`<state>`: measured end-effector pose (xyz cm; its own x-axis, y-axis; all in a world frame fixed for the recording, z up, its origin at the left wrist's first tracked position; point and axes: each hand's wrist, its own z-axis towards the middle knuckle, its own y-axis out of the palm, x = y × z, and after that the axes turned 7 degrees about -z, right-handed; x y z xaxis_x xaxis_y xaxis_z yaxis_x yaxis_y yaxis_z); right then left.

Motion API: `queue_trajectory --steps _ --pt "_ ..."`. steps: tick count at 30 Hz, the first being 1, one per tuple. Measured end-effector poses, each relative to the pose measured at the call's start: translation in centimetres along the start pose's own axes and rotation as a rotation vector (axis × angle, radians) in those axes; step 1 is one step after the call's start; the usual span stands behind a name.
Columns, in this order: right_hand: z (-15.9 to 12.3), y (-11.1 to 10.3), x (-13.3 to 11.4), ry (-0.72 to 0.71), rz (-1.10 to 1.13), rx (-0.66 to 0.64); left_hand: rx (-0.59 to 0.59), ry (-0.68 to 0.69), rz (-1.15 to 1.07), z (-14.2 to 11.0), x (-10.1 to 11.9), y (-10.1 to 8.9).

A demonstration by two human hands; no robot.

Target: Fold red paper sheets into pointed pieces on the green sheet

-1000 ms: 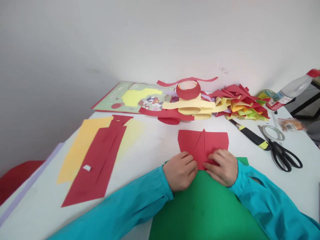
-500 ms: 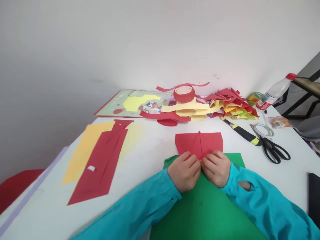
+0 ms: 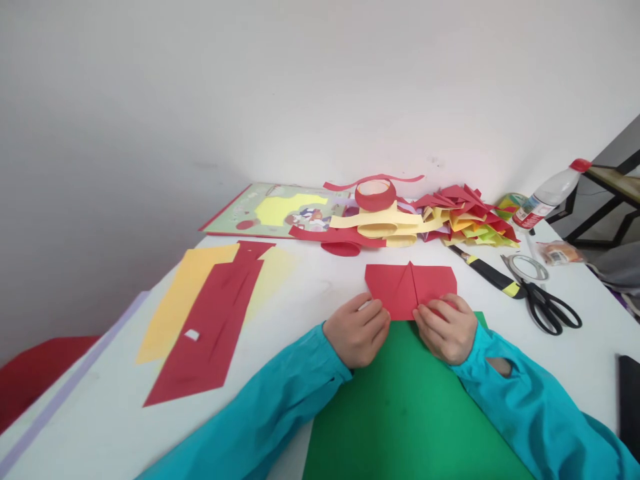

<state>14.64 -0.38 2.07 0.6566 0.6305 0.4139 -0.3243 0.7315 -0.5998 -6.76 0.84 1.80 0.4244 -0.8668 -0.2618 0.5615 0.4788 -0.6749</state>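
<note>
A folded piece of red paper [image 3: 395,288], creased down its middle with a small point at the top edge, lies between my hands. My left hand [image 3: 361,328] pinches its lower left corner. At the bottom edge, just right of the central crease, the fingers of my right hand [image 3: 446,327] are closed on the same paper. Under both hands spreads a large green sheet [image 3: 405,413], whose upper part is partly covered by the red paper and my hands. The fingertips' undersides are hidden.
Cut red paper [image 3: 210,320] and yellow paper [image 3: 173,300] lie left. Behind are a picture board [image 3: 235,223], curled paper strips [image 3: 375,195] and a pile of folded paper [image 3: 465,210]. Right are a utility knife [image 3: 487,272], scissors [image 3: 550,307], a tape roll [image 3: 530,267] and a bottle [image 3: 550,193].
My left hand has slid left from the central crease to the paper's lower left corner, so the hands are farther apart. The whole view has shifted slightly.
</note>
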Motion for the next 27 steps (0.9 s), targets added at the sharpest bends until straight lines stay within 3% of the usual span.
queue_trajectory --steps 10,16,21,27 --pt "-1.2 0.7 0.5 -0.007 -0.009 0.003 -0.004 0.003 0.01 -0.2 -0.4 -0.1" --pt "-0.4 0.3 -0.3 -0.031 0.043 0.006 0.009 -0.031 0.02 0.4 0.4 0.1" --pt "-0.3 0.1 0.0 0.033 0.057 0.007 0.025 -0.026 0.01 0.4 0.4 0.3" --pt "-0.5 0.3 -0.2 -0.031 0.069 0.027 0.045 -0.028 -0.009 0.8 1.1 0.4"
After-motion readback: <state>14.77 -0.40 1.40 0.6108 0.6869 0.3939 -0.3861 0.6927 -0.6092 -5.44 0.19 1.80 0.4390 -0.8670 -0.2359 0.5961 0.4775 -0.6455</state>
